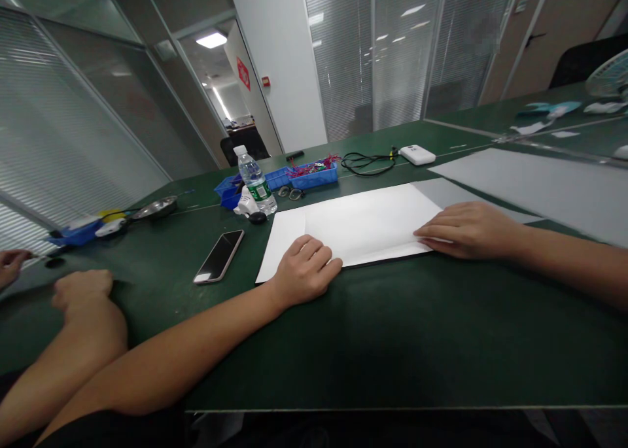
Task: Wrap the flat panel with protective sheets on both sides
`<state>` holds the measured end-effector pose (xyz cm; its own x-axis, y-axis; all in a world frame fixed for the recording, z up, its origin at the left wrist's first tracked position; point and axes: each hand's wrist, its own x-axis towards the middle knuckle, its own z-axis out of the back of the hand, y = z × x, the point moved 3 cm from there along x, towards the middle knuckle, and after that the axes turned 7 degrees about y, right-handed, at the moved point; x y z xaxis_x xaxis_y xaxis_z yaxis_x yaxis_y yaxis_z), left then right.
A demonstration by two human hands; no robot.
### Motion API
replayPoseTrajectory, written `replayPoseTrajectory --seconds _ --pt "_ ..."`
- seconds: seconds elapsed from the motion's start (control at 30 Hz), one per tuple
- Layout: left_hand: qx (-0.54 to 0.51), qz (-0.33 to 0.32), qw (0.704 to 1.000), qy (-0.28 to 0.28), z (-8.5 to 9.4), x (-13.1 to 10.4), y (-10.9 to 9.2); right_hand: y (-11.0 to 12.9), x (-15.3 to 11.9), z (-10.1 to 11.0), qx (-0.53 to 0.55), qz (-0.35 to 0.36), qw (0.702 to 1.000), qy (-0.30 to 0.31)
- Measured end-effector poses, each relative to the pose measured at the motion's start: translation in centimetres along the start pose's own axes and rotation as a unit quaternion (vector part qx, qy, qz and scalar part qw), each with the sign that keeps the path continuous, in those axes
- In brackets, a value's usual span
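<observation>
A white sheet of paper [363,222] lies on the table in front of me, with a crease line near its left end and a dark edge showing under its near side. My left hand [307,271] rests on its near left edge, fingers curled inward, the palm side hidden. At the right end, my right hand [466,230] has its fingers and thumb together over the corner of the sheet. Left of the paper, a smartphone [220,256] lies flat on the table.
Behind the paper stand a water bottle [256,183], a blue tray [314,175] of red wires, glasses [290,192] and a black cable [367,163] beside a white box [417,154]. Large grey sheets [549,183] lie right. Another person's arm [83,324] rests at left on the green table [417,343].
</observation>
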<state>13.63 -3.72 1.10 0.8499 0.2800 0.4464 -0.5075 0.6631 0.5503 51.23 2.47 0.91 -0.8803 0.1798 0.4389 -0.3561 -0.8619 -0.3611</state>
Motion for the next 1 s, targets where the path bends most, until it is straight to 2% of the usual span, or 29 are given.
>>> replayPoseTrajectory --seconds 0.23,0.47,0.63,0.8,1.0 --pt "0.005 0.01 1.0 -0.029 0.0 0.1 -0.2 -0.2 -0.2 0.4 -0.024 0.015 1.0 -0.009" --pt "-0.039 -0.018 0.999 0.007 -0.1 -0.2 -0.2 1.2 0.7 0.6 -0.004 0.044 0.999 -0.01" --pt "0.007 -0.043 0.999 -0.01 0.5 0.4 -0.4 0.5 0.3 0.4 -0.015 0.037 0.999 0.006" --pt "0.066 -0.026 0.997 -0.038 1.2 1.0 -1.0 -0.9 -0.7 0.2 -0.024 0.028 0.999 0.007" --pt "0.103 0.039 0.992 0.056 1.7 1.5 -1.8 -2.0 -1.5 0.0 -0.045 -0.013 0.996 0.075"
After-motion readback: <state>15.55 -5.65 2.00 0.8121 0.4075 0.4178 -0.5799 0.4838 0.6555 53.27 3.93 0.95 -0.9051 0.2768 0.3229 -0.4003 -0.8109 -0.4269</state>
